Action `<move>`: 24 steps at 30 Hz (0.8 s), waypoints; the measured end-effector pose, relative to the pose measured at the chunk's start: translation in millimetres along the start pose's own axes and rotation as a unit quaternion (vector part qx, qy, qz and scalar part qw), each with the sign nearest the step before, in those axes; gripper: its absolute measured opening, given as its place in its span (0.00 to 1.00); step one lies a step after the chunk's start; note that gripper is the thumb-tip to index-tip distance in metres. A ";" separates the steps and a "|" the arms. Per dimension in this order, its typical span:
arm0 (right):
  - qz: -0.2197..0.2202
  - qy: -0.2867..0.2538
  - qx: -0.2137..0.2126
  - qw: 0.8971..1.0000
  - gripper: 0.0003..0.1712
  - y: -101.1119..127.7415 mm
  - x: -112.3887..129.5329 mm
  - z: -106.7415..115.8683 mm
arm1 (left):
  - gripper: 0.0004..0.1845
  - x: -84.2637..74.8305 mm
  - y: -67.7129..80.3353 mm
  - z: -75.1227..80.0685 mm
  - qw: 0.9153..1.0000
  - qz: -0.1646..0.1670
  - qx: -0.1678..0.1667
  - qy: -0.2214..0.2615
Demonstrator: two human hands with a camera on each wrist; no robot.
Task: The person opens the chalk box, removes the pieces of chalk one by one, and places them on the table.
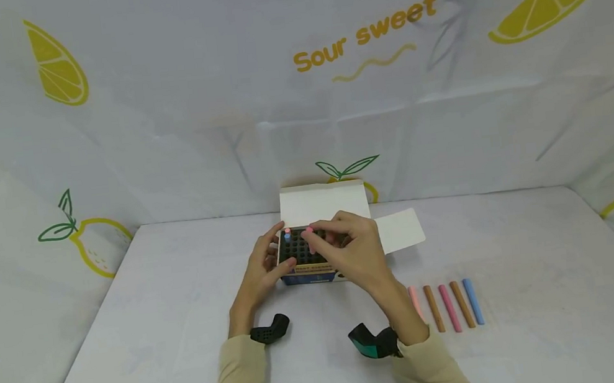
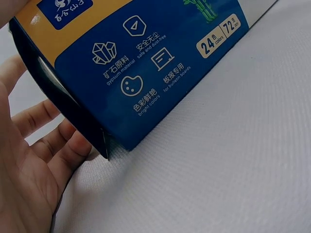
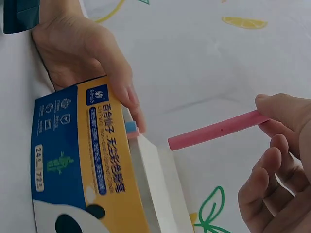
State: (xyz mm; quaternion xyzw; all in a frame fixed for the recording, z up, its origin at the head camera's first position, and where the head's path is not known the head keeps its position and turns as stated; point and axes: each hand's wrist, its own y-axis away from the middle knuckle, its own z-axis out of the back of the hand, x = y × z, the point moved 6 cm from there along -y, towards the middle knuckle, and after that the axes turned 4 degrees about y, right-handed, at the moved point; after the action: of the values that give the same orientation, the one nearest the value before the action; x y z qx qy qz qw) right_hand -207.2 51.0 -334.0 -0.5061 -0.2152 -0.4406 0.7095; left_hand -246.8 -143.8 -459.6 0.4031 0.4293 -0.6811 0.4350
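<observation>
Chalk (image 3: 214, 131), the pink stick, sits pinched in your right hand (image 1: 355, 249) over the box (image 1: 305, 257) at mid-table. Your left hand (image 1: 262, 271) cups the box's left side, fingers curled against it. Keep that brace firm and bring the stick down upright over a free hole, easing it in without force. The box reads "24 colors", "72 pcs", "bright colors", "gypsum material".

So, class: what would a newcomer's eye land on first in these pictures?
The blue-and-yellow chalk box at mid-table, steadied by the left hand. Over its dark grid, the right hand pinches a pink chalk stick. Five loose chalk sticks lie in a row to the right, and lemon prints with "Sour sweet" fill the backdrop.
</observation>
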 end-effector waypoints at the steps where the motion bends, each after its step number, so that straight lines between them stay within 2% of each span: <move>1: 0.000 -0.002 -0.002 1.000 0.05 1.7 0.4 3.2 | 0.40 0.0 -0.1 0.4 1.000 -0.002 -0.001 0.000; 12: 0.016 -0.007 -0.004 1.000 0.01 15.6 -1.6 27.6 | 0.40 0.3 0.8 1.7 1.000 -0.010 0.000 0.000; 18: 0.012 0.036 -0.008 0.999 0.03 24.4 -5.4 46.4 | 0.39 0.7 1.0 -0.1 1.000 -0.010 0.003 -0.004; 24: 0.011 0.076 0.007 0.997 0.05 29.1 -8.6 67.9 | 0.40 -0.8 0.7 0.0 1.000 -0.010 0.004 -0.002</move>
State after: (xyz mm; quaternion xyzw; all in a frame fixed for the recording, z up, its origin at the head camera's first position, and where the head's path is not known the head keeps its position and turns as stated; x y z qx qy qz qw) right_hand -177.6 119.1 -329.0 -0.4682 -0.1578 -0.4685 0.7324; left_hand -245.9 -143.7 -459.0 0.3988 0.4302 -0.6880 0.4273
